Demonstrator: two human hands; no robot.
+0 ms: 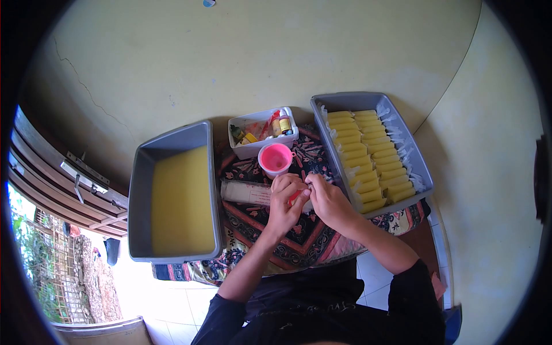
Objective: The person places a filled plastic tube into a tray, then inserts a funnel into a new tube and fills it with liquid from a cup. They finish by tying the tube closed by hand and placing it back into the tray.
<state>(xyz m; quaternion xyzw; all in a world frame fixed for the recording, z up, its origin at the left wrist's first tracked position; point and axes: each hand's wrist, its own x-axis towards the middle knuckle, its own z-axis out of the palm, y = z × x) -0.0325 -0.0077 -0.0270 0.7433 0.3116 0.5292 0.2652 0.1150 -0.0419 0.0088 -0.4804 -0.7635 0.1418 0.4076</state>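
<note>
My left hand [286,198] and my right hand [329,202] meet over the patterned cloth, fingers pinched close together. A small patch of red-pink [295,196] shows at my left fingers; what the fingertips hold is too small and covered to name. Just beyond my hands stands a pink funnel-like cup [275,156] set in a whitish container. To the left of my left hand lies a long, flat, clear plastic packet [244,192] with print on it, its right end partly hidden behind the hand.
At left stands a grey tub [216,230] of yellow liquid [181,201]. A grey tub [422,167] at right holds rows of filled yellow plastic tubes [359,152]. A white box [248,150] with small bottles sits behind. Patterned cloth [287,247] covers the table; a wall rises beyond.
</note>
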